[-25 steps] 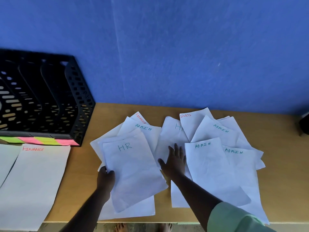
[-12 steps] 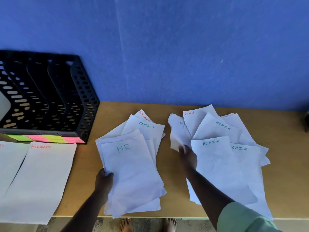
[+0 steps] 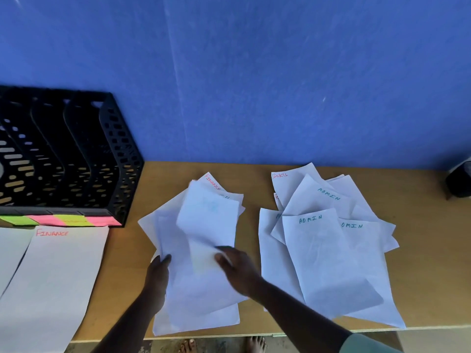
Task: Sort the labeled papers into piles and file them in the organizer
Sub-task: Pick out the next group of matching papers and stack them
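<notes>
My right hand (image 3: 238, 270) grips the lower edge of a blurred white sheet (image 3: 209, 217) and holds it over the middle pile (image 3: 201, 307). My left hand (image 3: 158, 273) clasps that pile's left edge. A red FINANCE label peeks out at the pile's far end. To the right lies a fanned heap of papers (image 3: 328, 261) marked ADMIN, with a SPORTS sheet (image 3: 288, 184) at its back. A FINANCE sheet (image 3: 56, 281) lies at the left, in front of the black mesh organizer (image 3: 119, 159).
Green and pink sticky labels (image 3: 61, 220) run along the organizer's front base. Another white sheet (image 3: 10, 248) lies at the far left edge. A dark object (image 3: 458, 179) sits at the table's far right by the blue wall. Bare feet show below the table's front edge.
My right hand pulled a sheet out of the right heap and carried it left over the middle pile. My left hand kept its hold on that pile's edge.
</notes>
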### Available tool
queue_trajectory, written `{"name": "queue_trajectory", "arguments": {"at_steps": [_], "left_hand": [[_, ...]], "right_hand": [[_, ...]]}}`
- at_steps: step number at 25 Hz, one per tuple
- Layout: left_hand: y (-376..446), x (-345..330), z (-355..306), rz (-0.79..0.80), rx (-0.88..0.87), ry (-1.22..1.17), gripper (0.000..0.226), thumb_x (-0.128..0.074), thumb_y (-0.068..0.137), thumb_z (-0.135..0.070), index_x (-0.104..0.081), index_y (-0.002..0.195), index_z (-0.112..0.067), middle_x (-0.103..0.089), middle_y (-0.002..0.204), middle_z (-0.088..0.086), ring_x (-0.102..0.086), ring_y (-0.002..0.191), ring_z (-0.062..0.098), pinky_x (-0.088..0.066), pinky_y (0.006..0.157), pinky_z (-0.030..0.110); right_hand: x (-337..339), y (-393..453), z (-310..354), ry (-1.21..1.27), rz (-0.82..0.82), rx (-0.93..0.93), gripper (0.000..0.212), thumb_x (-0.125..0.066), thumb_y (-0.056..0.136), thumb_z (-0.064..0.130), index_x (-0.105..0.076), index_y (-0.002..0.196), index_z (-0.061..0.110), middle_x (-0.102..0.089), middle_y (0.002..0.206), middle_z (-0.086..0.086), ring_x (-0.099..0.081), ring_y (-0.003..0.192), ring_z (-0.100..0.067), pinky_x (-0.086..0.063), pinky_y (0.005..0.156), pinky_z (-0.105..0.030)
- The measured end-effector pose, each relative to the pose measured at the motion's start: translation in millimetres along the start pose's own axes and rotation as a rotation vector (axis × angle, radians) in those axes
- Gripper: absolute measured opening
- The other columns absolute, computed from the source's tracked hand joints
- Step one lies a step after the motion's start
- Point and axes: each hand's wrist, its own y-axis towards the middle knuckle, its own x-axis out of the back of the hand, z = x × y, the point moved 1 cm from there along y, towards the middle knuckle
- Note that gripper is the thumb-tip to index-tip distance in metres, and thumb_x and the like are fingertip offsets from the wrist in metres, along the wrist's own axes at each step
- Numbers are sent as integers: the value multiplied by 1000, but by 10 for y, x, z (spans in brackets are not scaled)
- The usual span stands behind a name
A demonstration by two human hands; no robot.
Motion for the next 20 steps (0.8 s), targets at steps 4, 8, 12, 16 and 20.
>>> {"name": "queue_trajectory", "arguments": {"at_steps": [4, 8, 12, 16, 20], "left_hand": [[-13, 39, -24, 252, 51, -110, 43, -44, 101, -47, -60, 126, -16, -71, 115, 13, -65, 107, 39, -51, 94, 59], [-108, 4, 35, 82, -112, 222, 15, -69, 90, -12, -63, 104, -15, -73, 95, 7, -68, 94, 36, -59, 77, 43], [-142, 5, 64, -24, -189, 300, 38, -62, 87, 5, -57, 123, -7, -67, 113, 13, -63, 100, 33, -49, 81, 33], [-182, 20, -51, 106, -293, 246, 49, -57, 91, 7, -52, 136, -14, -64, 125, 7, -61, 114, 28, -48, 98, 42], [-338, -210, -269, 234, -366, 172, 38, -55, 97, -4, -55, 132, -20, -67, 122, 2, -63, 115, 22, -51, 98, 47]], "right_hand": [[-438, -92, -74, -177, 219, 74, 54, -38, 102, 61, -56, 142, 29, -47, 157, 8, -36, 148, -12, -27, 121, -29], [-465, -122, -166, -168, 186, 66, 61, -32, 99, 69, -60, 137, 30, -50, 153, 11, -37, 147, -9, -30, 121, -31], [-131, -72, -204, -112, -140, -43, 38, -55, 99, 48, -65, 128, 26, -60, 138, 8, -54, 129, -12, -45, 110, -29], [220, 78, -118, 99, -162, -348, 70, -72, 89, 50, -43, 146, 22, -56, 139, 6, -57, 123, -15, -50, 100, -31], [392, 158, 26, 454, -209, -291, 44, -80, 86, 32, -59, 123, 23, -70, 114, 6, -68, 104, -16, -52, 78, -18]]}}
